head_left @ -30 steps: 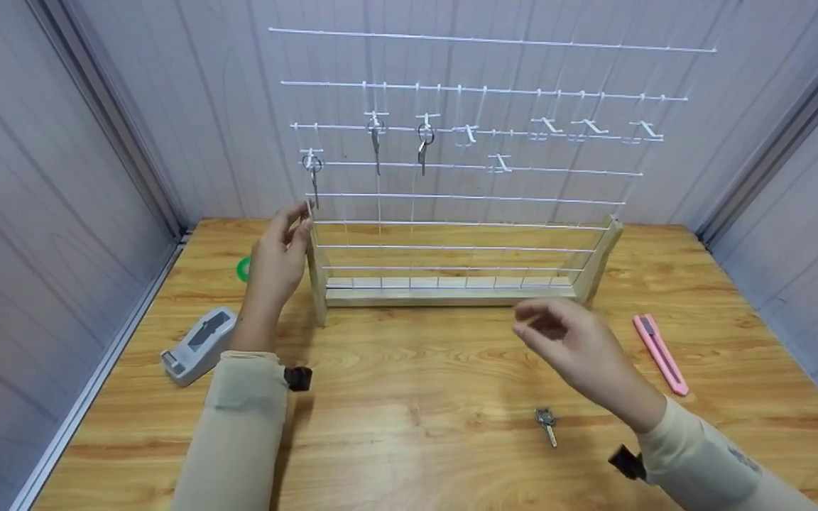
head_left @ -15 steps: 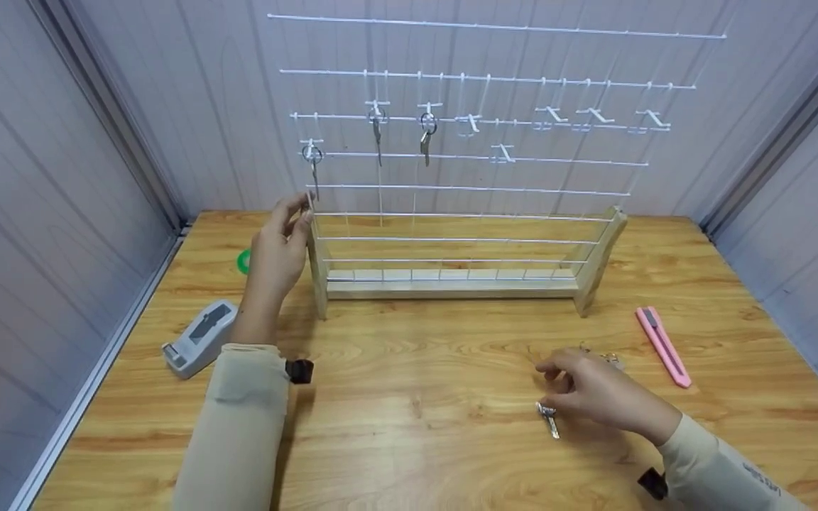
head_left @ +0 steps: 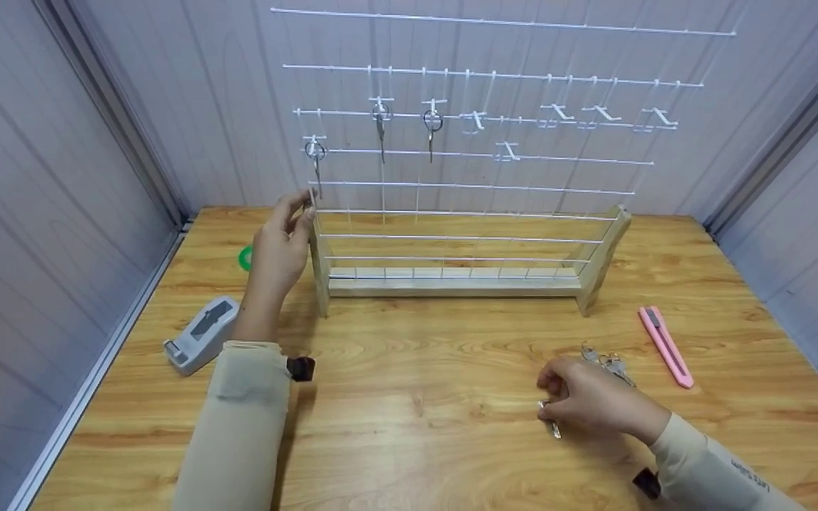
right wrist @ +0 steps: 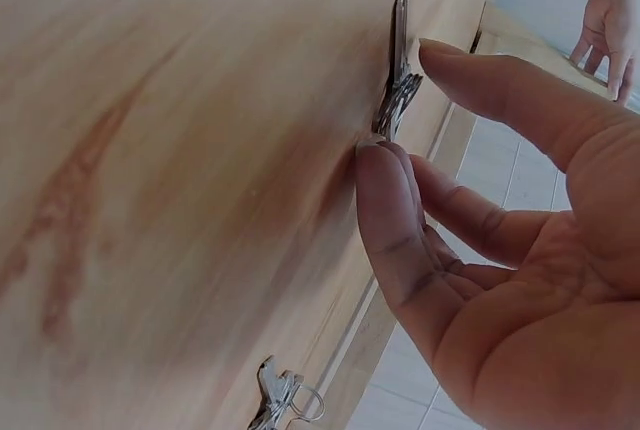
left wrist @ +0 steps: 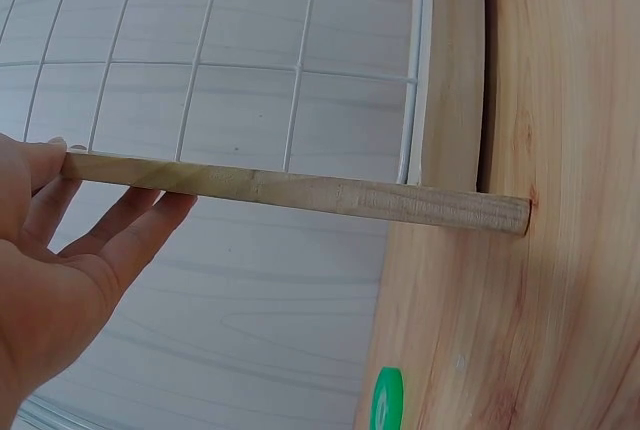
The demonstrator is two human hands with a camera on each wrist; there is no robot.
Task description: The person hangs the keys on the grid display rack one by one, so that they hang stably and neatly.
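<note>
My left hand (head_left: 280, 248) grips the wooden left side post (left wrist: 300, 190) of a white wire grid rack (head_left: 466, 213), with the fingers along one face and the thumb on the other. My right hand (head_left: 590, 396) is down at the table over a silver key (right wrist: 398, 60). In the right wrist view the index fingertip meets the key's head end, and the thumb tip stands a little apart from it. Part of this key is hidden by the thumb in the head view. On the rack's hooks hang several keys on rings, one being the leftmost key (head_left: 316, 160).
More keys on rings (head_left: 611, 365) lie just behind my right hand. A pink utility knife (head_left: 667, 346) lies at the right. At the left are a grey tape dispenser (head_left: 202, 335) and a green tape roll (head_left: 245, 258). Several white hooks (head_left: 601, 113) stick out from the grid.
My right hand has come down to the key on the table, and another bunch of keys now shows behind it. The left hand keeps its grip; the view has tilted slightly.
</note>
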